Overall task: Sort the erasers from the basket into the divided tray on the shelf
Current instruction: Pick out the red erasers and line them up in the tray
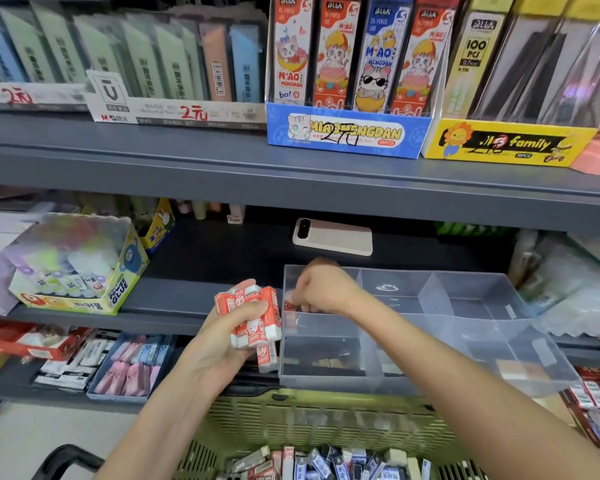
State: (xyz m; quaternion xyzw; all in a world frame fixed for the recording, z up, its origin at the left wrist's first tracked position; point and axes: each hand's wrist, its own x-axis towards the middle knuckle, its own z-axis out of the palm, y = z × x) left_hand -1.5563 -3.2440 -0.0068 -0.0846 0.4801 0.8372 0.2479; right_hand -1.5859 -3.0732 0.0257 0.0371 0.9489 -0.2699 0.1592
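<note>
Early yet: left hand (222, 344) clutches red erasers (253, 317); right hand (321, 289), grip unclear, reaches into nearly bare tray (482, 358); basket (326, 420) holds plenty.

the divided tray (465, 344) sits on the shelf (194, 317), with the basket (326, 420) of erasers (312, 462) in front of it and below. a phone (333, 237) lies behind the tray, and a glue box (80, 268) stands well to its left. the left hand (219, 344) holds a bundle of erasers (253, 317) just left of the tray, and the right hand (323, 289) reaches into its back-left compartment.
</note>
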